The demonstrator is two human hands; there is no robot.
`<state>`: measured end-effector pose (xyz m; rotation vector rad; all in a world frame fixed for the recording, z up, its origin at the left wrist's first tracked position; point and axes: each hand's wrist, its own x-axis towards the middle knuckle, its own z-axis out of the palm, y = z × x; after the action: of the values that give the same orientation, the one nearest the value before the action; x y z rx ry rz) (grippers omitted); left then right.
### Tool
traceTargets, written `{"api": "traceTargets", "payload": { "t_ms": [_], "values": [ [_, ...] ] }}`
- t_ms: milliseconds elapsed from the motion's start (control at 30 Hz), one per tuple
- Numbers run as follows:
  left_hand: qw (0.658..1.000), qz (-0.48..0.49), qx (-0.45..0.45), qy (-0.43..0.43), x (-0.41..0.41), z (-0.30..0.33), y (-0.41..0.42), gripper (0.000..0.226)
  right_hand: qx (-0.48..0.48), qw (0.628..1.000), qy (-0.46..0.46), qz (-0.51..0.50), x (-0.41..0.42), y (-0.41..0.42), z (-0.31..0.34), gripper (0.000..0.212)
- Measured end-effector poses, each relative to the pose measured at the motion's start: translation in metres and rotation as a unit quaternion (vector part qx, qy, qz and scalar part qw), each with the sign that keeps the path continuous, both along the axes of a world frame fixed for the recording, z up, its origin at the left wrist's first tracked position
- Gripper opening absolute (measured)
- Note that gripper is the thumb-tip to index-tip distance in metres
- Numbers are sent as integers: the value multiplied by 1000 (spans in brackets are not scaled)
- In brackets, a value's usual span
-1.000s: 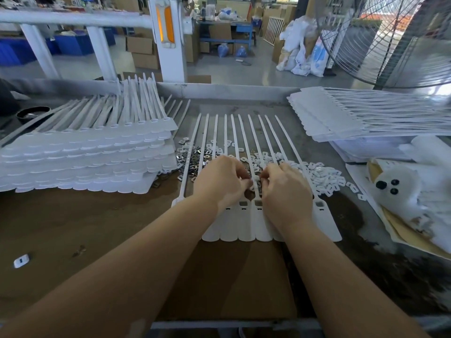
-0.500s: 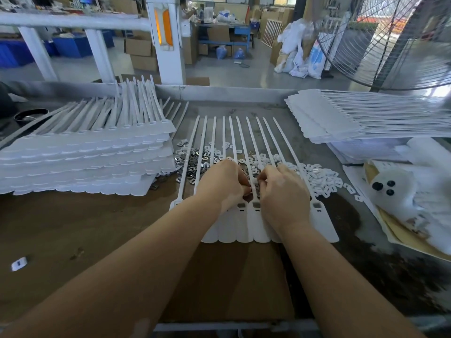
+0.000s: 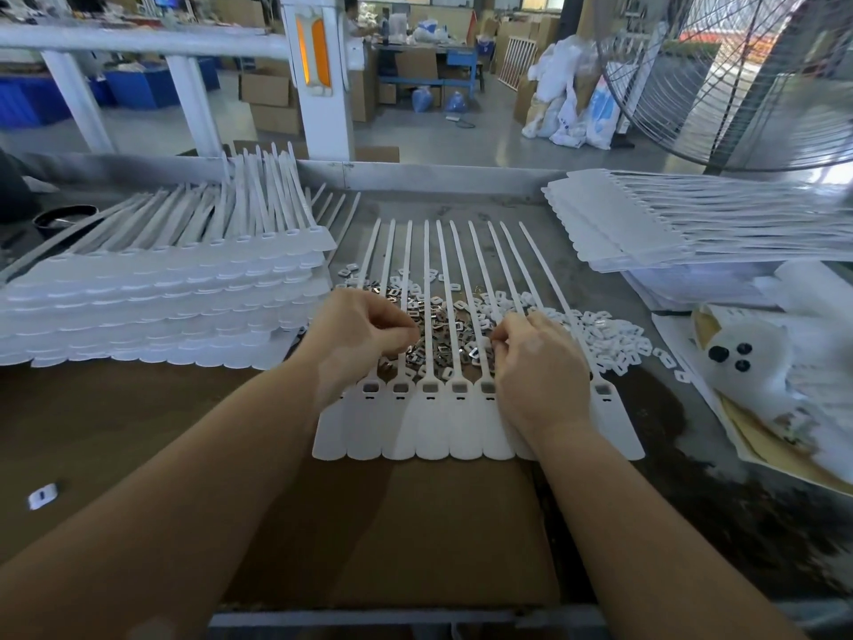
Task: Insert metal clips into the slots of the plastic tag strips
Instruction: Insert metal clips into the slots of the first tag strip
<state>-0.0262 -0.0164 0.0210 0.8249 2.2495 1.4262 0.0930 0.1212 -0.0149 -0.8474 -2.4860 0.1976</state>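
Big wire fan [image 3: 720, 76] at right — cardboard boxes [image 3: 270, 97] behind.

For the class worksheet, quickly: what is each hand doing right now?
Left hand: fingers curled; contents cannot be told.
Right hand: fingers curled; contents cannot be told.

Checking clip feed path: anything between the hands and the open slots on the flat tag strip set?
Nothing visible blocks them. Left hand and right hand hover over the metal clips, just beyond the slot row. The right hand itself covers several right-side slots.
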Motion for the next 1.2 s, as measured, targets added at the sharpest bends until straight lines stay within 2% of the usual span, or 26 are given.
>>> {"api": "traceTargets", "payload": {
  "t_ms": [167,300,433,533,733,900,1033,1100,1200],
  "values": [
    [1000,11,9,-8,-9,2,-19,19,4,1000,0,0,0,0,-1,16],
    [999,-25,4,-31,-11,5,-28,9,5,1000,1,0,1,0,-1,16],
    [994,-87,-63,25,-16,9,-31,8,8,1000,0,4,1,1,-1,16],
    [977,-146,-132,79,-17,11,-30,15,8,1000,2,5,1,1,-1,16],
    [955,-201,-177,130,-25,13,-29,28,12,1000,5,6,0,2,-1,17],
    [937,-235,-222,133,-34,11,-15,32,8,1000,2,8,0,2,-1,18],
    [920,-241,-264,163,-44,2,-5,57,8,1000,-4,7,0,2,-1,19],
    [921,-232,-262,171,-43,-3,-5,55,9,1000,-1,7,1,2,-1,19],
    [936,-221,-212,173,-39,-1,-12,50,8,1000,2,7,0,2,-1,18]
  ]
}}
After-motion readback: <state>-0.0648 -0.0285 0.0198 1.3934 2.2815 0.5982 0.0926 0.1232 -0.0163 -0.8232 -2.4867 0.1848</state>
